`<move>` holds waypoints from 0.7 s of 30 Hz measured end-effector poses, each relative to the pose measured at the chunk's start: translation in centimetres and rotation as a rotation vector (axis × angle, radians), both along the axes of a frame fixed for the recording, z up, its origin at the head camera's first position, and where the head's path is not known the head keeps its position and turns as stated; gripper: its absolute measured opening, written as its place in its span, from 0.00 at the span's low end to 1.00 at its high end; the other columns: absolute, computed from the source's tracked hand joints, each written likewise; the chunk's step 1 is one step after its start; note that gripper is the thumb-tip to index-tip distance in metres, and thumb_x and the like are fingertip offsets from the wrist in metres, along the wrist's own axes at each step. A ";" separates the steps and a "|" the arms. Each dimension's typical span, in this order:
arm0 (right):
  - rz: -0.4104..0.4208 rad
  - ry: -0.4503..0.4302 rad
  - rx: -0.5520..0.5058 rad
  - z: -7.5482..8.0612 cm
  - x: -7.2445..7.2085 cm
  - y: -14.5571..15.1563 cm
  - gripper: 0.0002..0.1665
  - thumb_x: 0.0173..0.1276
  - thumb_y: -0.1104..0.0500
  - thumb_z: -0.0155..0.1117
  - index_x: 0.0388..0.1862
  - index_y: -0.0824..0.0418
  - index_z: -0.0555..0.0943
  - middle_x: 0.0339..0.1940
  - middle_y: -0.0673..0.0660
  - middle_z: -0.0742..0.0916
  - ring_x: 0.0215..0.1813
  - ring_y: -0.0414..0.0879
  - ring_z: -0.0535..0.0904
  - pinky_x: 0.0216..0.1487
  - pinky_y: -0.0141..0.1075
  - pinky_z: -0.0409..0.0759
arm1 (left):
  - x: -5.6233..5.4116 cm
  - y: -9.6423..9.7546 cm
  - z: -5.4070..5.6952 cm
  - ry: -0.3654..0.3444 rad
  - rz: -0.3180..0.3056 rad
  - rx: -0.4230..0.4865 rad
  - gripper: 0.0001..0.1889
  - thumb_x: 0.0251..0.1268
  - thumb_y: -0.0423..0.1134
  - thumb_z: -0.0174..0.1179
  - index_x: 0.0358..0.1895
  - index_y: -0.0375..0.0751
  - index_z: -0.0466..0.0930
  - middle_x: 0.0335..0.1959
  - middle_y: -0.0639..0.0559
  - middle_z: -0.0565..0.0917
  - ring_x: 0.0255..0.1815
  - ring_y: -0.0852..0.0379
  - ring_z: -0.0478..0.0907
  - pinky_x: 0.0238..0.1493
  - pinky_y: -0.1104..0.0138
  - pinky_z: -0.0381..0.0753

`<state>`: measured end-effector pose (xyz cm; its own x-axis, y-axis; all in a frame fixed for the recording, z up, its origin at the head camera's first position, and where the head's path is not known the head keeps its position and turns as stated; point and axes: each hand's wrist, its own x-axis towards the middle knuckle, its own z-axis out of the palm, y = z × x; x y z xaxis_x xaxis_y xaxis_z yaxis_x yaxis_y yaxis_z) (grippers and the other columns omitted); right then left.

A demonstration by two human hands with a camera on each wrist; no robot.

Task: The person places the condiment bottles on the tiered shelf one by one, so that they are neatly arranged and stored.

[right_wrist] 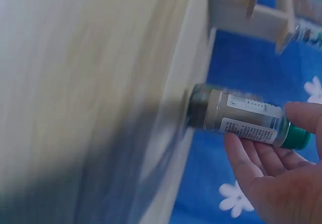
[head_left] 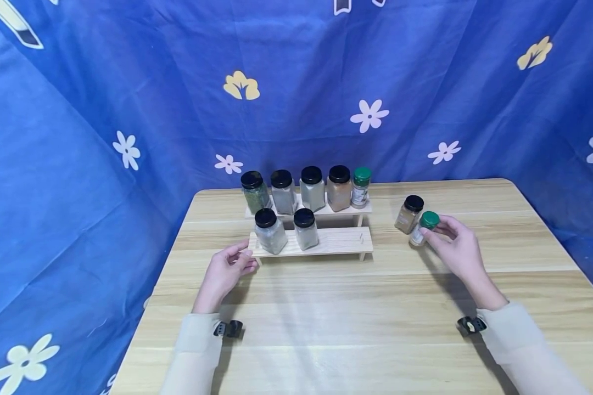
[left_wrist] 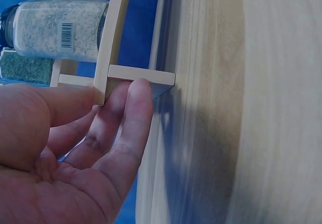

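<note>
My left hand (head_left: 229, 267) pinches the left end of the lower tier of a wooden spice rack (head_left: 343, 241). In the left wrist view its thumb lies against the board's edge and its fingertips touch the leg (left_wrist: 141, 75). To the right, my right hand (head_left: 456, 244) holds a small spice jar with a green cap (head_left: 429, 220), thumb and fingers on opposite sides. Just behind that jar stands a black-lidded jar of brown spice (head_left: 408, 215). On the lower tier are two black-lidded jars, a larger one (head_left: 271, 233) at the left and a smaller one (head_left: 306, 230) beside it.
The rack's upper tier (head_left: 296, 207) bears several black-lidded jars in a row, with a green-capped jar (head_left: 361, 189) at its right end. A blue patterned cloth (head_left: 296, 109) hangs behind the wooden table (head_left: 326, 318).
</note>
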<state>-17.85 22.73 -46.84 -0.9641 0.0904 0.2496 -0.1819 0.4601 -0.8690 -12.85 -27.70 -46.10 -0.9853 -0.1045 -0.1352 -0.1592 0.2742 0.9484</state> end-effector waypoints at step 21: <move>0.311 0.016 -0.145 3.3 0.6 -12.2 0.24 0.69 0.61 0.76 0.62 0.62 0.84 0.56 0.63 0.90 0.59 0.54 0.87 0.59 0.35 0.93 | 0.1 0.1 0.1 0.002 0.004 -0.005 0.24 0.82 0.32 0.55 0.74 0.25 0.68 0.54 0.22 0.84 0.45 0.51 0.91 0.53 0.67 0.95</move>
<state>-17.22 10.55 -43.58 -0.9472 -0.1711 0.2713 -0.3083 0.2522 -0.9172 -12.73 -27.65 -46.00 -0.9852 -0.1089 -0.1322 -0.1579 0.2785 0.9474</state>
